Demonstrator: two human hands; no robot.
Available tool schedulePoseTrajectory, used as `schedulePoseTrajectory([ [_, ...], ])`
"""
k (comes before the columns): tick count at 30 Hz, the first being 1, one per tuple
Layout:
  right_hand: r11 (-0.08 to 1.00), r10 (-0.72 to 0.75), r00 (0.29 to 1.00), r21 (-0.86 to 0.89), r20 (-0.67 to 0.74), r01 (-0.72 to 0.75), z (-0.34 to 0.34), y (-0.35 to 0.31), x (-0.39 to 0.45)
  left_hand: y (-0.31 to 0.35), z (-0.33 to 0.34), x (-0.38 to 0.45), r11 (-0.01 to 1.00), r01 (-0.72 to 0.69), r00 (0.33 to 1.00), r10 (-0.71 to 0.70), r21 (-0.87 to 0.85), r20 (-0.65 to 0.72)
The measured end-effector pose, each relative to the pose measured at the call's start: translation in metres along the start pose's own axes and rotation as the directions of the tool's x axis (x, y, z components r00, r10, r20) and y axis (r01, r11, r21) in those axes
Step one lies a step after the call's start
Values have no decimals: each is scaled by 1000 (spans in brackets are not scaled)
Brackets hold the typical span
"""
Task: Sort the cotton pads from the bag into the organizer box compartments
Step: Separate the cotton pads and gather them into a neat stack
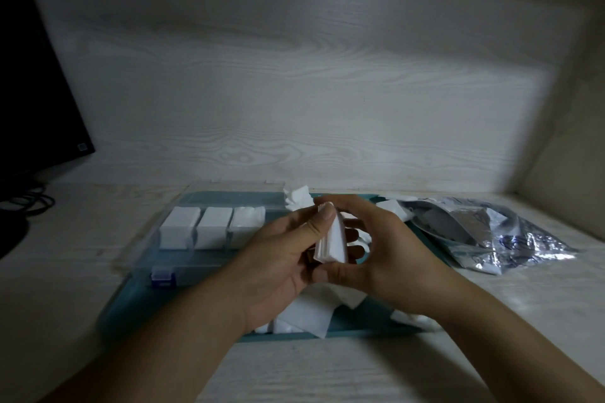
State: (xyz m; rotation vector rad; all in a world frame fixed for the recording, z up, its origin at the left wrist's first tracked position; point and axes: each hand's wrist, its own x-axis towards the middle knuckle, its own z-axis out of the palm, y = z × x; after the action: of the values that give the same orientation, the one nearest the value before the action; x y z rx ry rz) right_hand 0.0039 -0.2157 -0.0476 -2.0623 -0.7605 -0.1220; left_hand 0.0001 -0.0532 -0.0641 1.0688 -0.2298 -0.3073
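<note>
Both hands hold one stack of white cotton pads (332, 244) above a teal tray (137, 301). My left hand (278, 258) grips the stack with its thumb along the top edge. My right hand (383, 255) curls round the stack from the right, thumb underneath. A clear organizer box (209, 229) lies on the tray at the left, with three of its back compartments filled with white pads. Loose pads (307, 314) lie on the tray below my hands, and more pads (296, 198) sit behind them. A crumpled silver bag (484, 232) lies to the right.
A dark monitor (29, 91) stands at the far left with cables (29, 203) at its foot. A pale wood-grain back wall and a side wall at the right enclose the desk. The box has a blue latch (162, 276) at its front.
</note>
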Motion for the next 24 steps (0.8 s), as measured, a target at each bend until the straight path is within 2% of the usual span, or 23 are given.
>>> schedulePoseTrajectory([
  [8,1000,5,1000,-20,-5,-5,-1,3,0,1,2,-1,1000,-7,999,8,25,-43],
  [12,999,20,1000,-34,-2,-20,1,4,0,2,5,-2,999,46,998,-46,0,-47],
  [15,994,33,999,-108,22,-30,3,5,-2,4,12,-2,994,100,993,-103,-50,-58],
  [18,975,-4,998,-222,67,19,2,6,-2,5,17,-3,994,90,993,-95,-57,-76],
  [21,942,-72,995,-324,76,93,3,9,-2,3,14,-4,996,90,993,-89,1,-74],
  [24,931,-101,993,-347,59,116,6,12,-1,-3,9,-4,994,76,992,-68,76,-106],
])
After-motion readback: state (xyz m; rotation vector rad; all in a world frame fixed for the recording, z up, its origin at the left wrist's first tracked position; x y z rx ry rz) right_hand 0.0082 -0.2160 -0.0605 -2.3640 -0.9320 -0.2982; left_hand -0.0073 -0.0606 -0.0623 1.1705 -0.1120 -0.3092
